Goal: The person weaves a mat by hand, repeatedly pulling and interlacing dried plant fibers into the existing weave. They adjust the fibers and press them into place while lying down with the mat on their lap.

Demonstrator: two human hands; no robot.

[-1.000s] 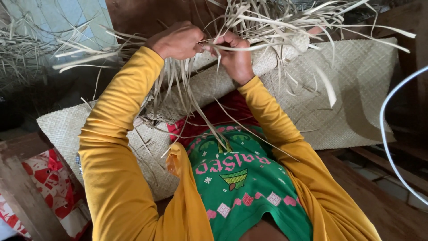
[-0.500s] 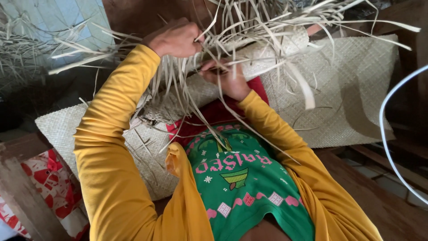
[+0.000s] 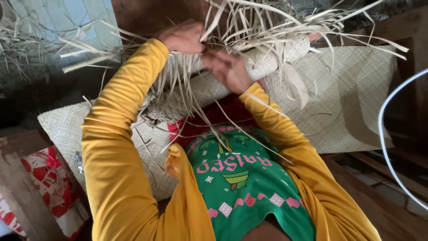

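My left hand (image 3: 183,36) is closed around a bunch of pale dried leaf strips (image 3: 267,22) that fan out up and to the right. Just below and to its right, my right hand (image 3: 227,69) is blurred, its fingers curled among the strips hanging in front of the rolled part of the woven mat (image 3: 272,60). The roll lies across my lap, and the flat woven mat (image 3: 352,102) spreads out beneath and beyond it. Loose strip ends (image 3: 178,93) dangle from the roll's left edge. Both arms are in yellow sleeves.
A white curved tube (image 3: 388,151) arcs along the right edge. A red and white printed cloth (image 3: 49,187) lies at the lower left beside a wooden plank (image 3: 18,187). More dried strips (image 3: 22,49) pile up at the upper left. Wooden boards (image 3: 379,209) run under the mat at the lower right.
My right hand has dropped from beside the left hand down along the strips towards the roll. The left hand has stayed put, and the bunch of strips has lifted a little.
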